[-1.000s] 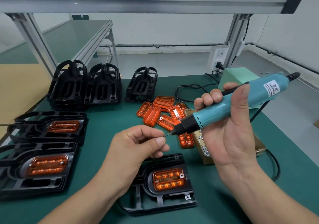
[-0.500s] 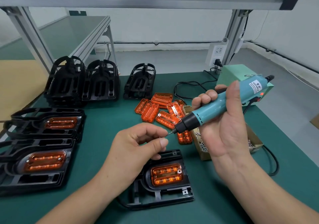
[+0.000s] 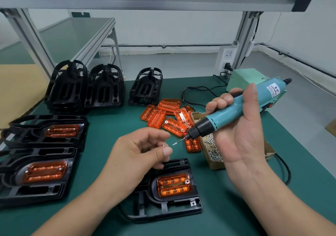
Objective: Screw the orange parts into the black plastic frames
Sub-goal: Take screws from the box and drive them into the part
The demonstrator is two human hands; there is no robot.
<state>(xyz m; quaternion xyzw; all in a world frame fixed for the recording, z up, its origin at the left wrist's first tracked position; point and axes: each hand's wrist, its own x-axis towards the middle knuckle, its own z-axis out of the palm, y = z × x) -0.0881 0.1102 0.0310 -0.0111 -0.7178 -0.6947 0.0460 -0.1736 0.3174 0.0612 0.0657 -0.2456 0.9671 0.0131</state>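
The black frame (image 3: 163, 204) I'm working lies flat on the green mat (image 3: 109, 126), near centre, an orange part (image 3: 173, 184) seated in its recess; above it my left hand (image 3: 138, 155) hovers, thumb and forefinger curled close, and I cannot tell whether they pinch a screw; my right hand (image 3: 240, 135) wraps its fingers round the teal screwdriver (image 3: 232, 112), bit tip just beside that thumb; loose orange parts (image 3: 169, 115) and a screw box (image 3: 212, 150) lie behind; finished frames (image 3: 45, 174) sit left.

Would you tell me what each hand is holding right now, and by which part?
The right hand grips the teal screwdriver round its barrel; whether the left hand pinches anything cannot be told.
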